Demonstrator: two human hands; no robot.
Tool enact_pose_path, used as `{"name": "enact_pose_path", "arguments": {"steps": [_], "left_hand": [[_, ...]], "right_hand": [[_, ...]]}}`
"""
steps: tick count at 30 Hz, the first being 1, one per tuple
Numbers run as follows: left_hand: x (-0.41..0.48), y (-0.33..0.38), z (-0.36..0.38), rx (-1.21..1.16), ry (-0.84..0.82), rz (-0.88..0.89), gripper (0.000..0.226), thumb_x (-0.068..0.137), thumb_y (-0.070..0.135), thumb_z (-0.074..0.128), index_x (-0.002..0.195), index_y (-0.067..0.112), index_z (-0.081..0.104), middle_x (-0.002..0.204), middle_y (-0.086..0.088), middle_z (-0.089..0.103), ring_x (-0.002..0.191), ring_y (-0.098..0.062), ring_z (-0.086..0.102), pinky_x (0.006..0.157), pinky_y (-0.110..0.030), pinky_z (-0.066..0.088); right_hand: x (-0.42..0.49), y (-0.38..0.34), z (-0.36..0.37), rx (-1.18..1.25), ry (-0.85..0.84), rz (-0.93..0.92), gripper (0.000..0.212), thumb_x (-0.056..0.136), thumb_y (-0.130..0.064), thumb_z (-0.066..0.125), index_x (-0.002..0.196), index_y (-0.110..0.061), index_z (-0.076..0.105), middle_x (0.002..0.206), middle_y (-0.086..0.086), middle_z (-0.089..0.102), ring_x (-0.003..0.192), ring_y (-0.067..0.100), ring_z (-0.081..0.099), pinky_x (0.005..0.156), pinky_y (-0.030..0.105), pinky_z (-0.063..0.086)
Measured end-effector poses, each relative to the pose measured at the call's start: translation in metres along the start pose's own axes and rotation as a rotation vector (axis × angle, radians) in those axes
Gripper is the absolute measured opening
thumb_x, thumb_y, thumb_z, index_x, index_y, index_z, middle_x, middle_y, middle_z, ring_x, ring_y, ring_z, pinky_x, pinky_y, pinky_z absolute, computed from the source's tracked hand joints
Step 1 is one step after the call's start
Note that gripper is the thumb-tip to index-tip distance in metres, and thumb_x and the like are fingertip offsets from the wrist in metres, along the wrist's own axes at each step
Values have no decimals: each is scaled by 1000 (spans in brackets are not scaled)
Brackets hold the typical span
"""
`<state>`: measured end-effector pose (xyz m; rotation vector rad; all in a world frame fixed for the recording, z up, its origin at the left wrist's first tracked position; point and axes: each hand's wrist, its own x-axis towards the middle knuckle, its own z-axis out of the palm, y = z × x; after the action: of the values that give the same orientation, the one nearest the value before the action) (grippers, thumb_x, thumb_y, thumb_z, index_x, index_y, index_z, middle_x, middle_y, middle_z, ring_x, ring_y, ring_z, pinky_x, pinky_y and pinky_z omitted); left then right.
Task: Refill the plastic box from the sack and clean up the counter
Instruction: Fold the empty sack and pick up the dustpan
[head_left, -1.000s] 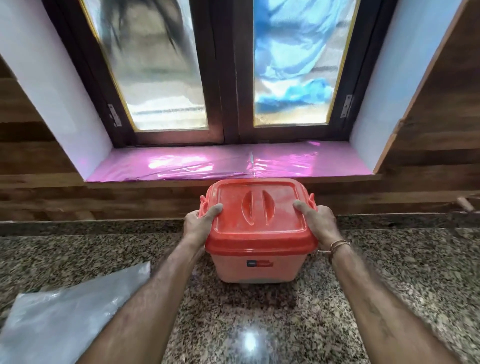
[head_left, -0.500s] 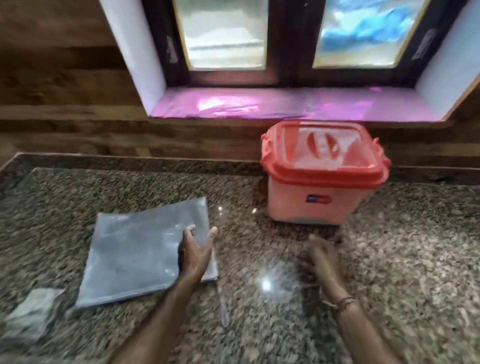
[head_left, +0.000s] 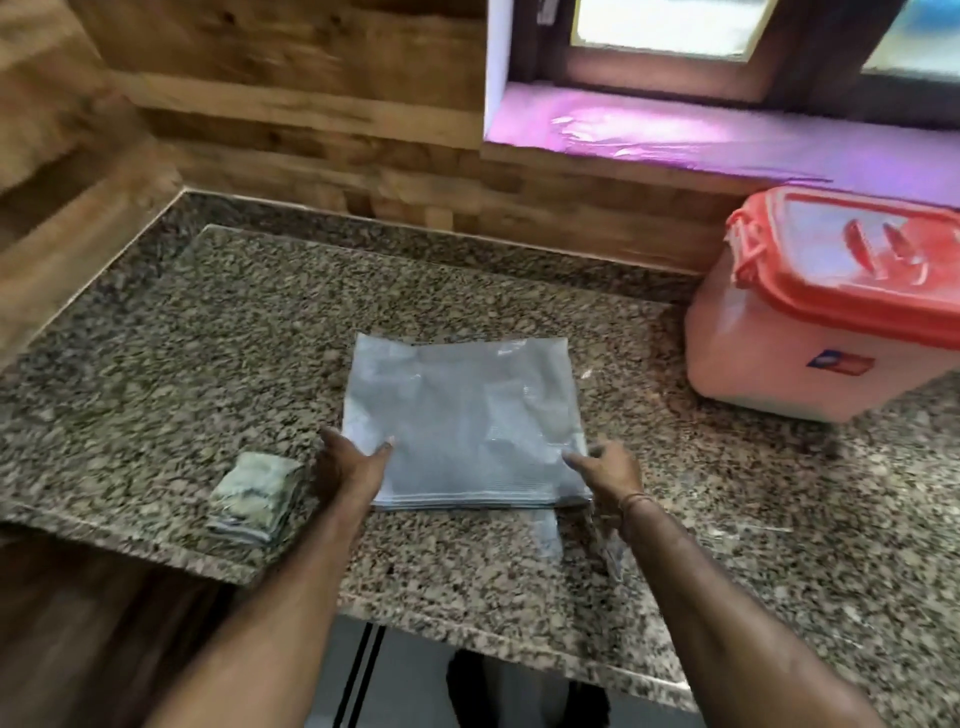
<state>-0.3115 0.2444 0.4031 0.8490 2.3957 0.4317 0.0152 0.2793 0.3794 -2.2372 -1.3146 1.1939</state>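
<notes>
The plastic box (head_left: 779, 353) is cut off at the right edge, its red lid (head_left: 857, 291) on and its contents hidden. The flat grey sack (head_left: 462, 415) lies at the counter's (head_left: 208, 338) centre. The left hand (head_left: 348, 467) is spread, thumb on the sack's lower-left corner. The right hand (head_left: 605, 475) lays 1 finger on the lower-right corner, its other fingers blurred. A folded cloth (head_left: 254, 493) sits lower left.

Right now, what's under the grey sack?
The sack lies flat on the granite counter; nothing bulges through. A clear plastic scrap shows at its near edge. Anything thin beneath is covered.
</notes>
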Motion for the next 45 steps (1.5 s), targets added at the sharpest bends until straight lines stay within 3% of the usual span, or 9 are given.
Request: {"name": "enact_pose_path", "arguments": {"steps": [3,8,12,15,25,30,34,39,45], "left_hand": [[-2,-12,8,-152,-87,9,68,88,31,80,142,2,50,140,-27,60,126,-42,60,102,-43,47],[-22,-26,31,-368,-298,-61,26,87,11,80,106,4,62,109,-17,74,89,-29,71,79,-39,61],[-34,-26,49,-357,-552,-91,75,71,27,93,131,11,49,125,-13,69,107,-34,70,84,-54,63],[-30,-10,40,4,-149,246,106,69,46,91,152,20,30,147,-17,50,129,-40,53,101,-53,50],[-3,69,38,443,-246,651,84,95,68,52,159,18,29,161,-18,34,147,-34,31,118,-52,22],[6,97,44,309,-314,491,60,82,65,74,119,19,62,111,-9,68,107,-28,61,110,-47,34],[16,92,60,141,-433,418,42,76,46,88,62,18,61,74,-6,72,65,-20,63,69,-31,53],[18,73,68,-87,-454,237,30,88,26,82,69,12,64,70,-10,69,57,-19,63,62,-29,51],[4,91,15,-517,-415,246,25,100,26,68,82,8,64,71,-17,69,38,-10,60,38,-18,44]], "right_hand": [[1,18,-21,203,12,85,40,80,-37,81,101,-3,78,93,10,74,83,21,77,73,30,59],[-51,19,-42,1364,-218,108,47,99,-51,51,114,-14,75,115,15,77,100,27,75,89,50,61],[-63,22,6,1230,-130,359,23,102,-30,59,115,-12,66,102,11,76,95,27,69,82,47,56],[-56,20,20,1001,-10,437,5,100,-12,61,97,-9,61,91,14,67,82,27,64,66,43,54],[-61,25,-13,773,-12,275,6,99,-5,62,94,-4,65,88,11,71,75,22,69,65,33,61],[-47,49,-16,269,156,150,19,84,-25,73,80,-8,67,83,7,74,78,30,70,73,42,59],[-27,73,-28,265,138,147,40,77,-51,67,89,-14,72,80,2,77,72,28,73,69,48,63],[-57,50,-35,629,-78,423,18,100,-19,64,99,-8,50,70,7,60,40,11,56,30,19,41],[-48,-5,-73,884,-82,133,22,104,-14,56,111,7,58,113,32,67,58,18,73,50,25,61]]}}
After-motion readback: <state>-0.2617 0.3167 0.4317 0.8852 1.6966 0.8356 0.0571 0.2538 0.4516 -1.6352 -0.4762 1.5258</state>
